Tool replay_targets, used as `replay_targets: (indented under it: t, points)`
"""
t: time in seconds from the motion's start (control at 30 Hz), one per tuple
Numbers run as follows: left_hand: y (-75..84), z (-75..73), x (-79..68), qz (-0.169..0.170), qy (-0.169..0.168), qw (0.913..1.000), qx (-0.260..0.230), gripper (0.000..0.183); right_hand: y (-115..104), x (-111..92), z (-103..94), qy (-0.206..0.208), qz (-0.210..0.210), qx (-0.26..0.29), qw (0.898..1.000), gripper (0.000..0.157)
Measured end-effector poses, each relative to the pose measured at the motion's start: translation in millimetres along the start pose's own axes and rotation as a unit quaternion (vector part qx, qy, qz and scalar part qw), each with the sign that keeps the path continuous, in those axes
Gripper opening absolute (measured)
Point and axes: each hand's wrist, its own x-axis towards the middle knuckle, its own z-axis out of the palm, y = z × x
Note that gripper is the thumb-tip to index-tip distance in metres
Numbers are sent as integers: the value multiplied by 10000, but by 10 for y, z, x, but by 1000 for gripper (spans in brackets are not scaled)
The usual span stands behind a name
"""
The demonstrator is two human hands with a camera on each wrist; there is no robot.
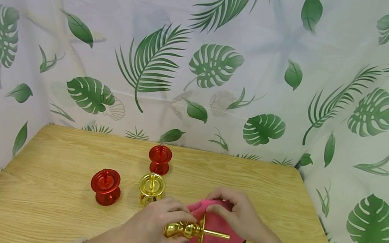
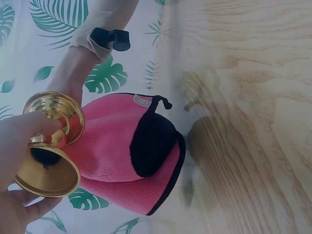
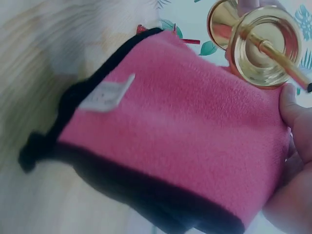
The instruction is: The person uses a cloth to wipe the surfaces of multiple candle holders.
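My left hand (image 1: 155,226) grips a shiny gold candle holder (image 1: 184,230) round its narrow waist. The holder lies tipped on its side above the table, its thin spike pointing right in the head view. With thumb and fingers my right hand (image 1: 237,212) pinches a pink plush cloth (image 1: 226,225) near the rim of the holder's dish. Black edging, a black patch and a small white label show on the hanging cloth (image 2: 112,146) in the left wrist view. In the right wrist view, the cloth (image 3: 170,126) meets the dish (image 3: 263,46) at its upper corner.
Left of my hands stand two red candle holders, one nearer (image 1: 105,186) and one farther back (image 1: 160,159). Another gold candle holder (image 1: 151,188) stands upright close to my left hand. Leaf-printed sheeting (image 1: 210,65) rises behind the wooden table (image 1: 47,184).
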Motion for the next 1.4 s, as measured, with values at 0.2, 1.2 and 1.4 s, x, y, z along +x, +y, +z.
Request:
replay_targets:
  t: [0.2, 1.2, 1.4]
  points:
    - [-28, -11, 21, 118, -169, 9997, 104, 37, -154, -19, -13, 178, -1317, -1162, 9843, 11]
    - [-165, 30, -6, -134, -220, 9995, 171, 38, -347, -249, 294, 1336, -2913, -3760, 8695, 30]
    - [-147, 2, -21, 8, -142, 9995, 299, 38, -345, -146, 257, 1269, -2435, -3618, 8909, 20]
